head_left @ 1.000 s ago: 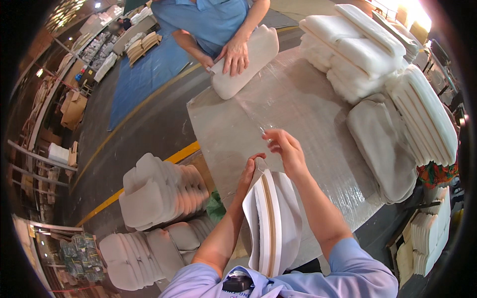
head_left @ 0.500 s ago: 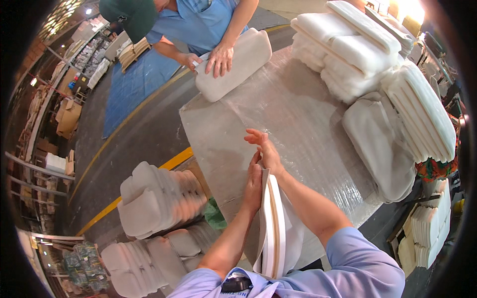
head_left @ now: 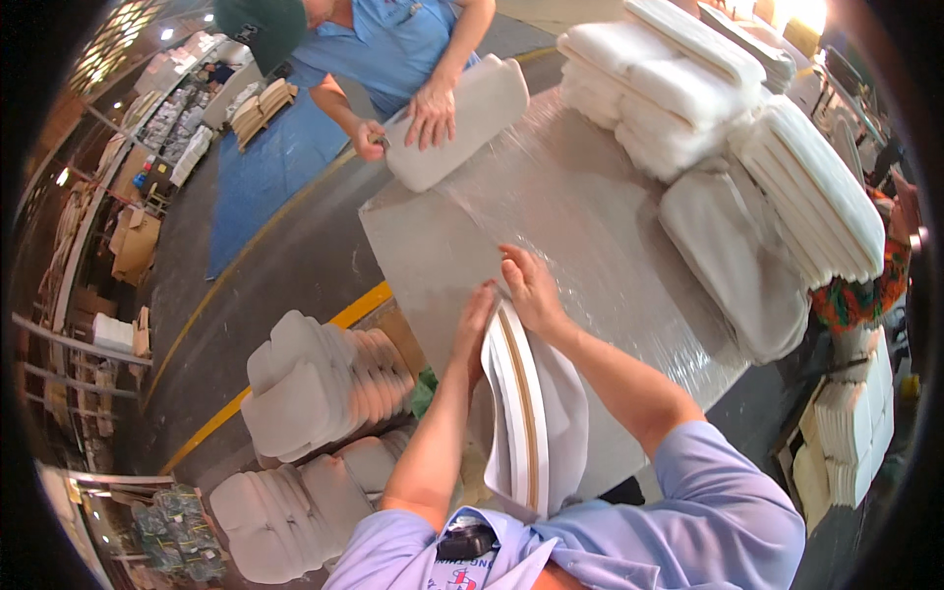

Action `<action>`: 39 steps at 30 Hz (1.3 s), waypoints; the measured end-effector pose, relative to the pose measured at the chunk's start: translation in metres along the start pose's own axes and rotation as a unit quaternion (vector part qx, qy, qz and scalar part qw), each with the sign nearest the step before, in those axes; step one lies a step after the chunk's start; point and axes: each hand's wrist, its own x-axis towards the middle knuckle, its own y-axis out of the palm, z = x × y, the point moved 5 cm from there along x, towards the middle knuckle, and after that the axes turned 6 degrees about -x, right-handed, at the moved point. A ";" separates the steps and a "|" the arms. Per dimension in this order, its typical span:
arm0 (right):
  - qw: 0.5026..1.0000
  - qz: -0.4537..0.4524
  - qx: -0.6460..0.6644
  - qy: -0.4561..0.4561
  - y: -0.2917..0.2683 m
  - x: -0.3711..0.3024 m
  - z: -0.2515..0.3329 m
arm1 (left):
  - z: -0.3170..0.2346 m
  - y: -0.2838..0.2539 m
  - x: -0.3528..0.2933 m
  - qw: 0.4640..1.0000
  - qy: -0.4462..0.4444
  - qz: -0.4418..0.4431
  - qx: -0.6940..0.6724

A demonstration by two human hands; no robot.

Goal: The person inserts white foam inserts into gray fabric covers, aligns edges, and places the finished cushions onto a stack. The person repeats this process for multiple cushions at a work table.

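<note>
A grey cushion cover with a white edge band and a brown zipper stands on its edge, running from my body out over the near part of the table. My left hand lies along the left side of its far end, fingers stretched out flat. On the other side of that end, my right hand is open, with its fingers extended and the palm turned inward. The cover's lower edge is hidden.
Across the plastic-covered table, a co-worker's hands handle a grey cushion. White padding, stacked white pads and a grey cover lie at the right. Piled grey cushions stand at the left.
My hands have drawn back slightly toward me and sit at the cover's far end. The cover has tilted so its zipper edge faces up more. The co-worker's hand has shifted at the other cushion's end.
</note>
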 end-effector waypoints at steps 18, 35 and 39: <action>0.858 0.388 0.291 0.171 -0.054 -0.224 0.102 | 0.022 -0.016 -0.245 0.990 0.034 0.092 0.099; 0.897 0.224 0.258 0.281 -0.069 -0.285 0.047 | 0.066 -0.106 -0.220 0.987 -0.103 -0.119 -0.014; 0.932 0.223 0.236 0.161 -0.099 -0.248 0.119 | 0.043 -0.088 -0.212 0.978 -0.167 -0.032 -0.124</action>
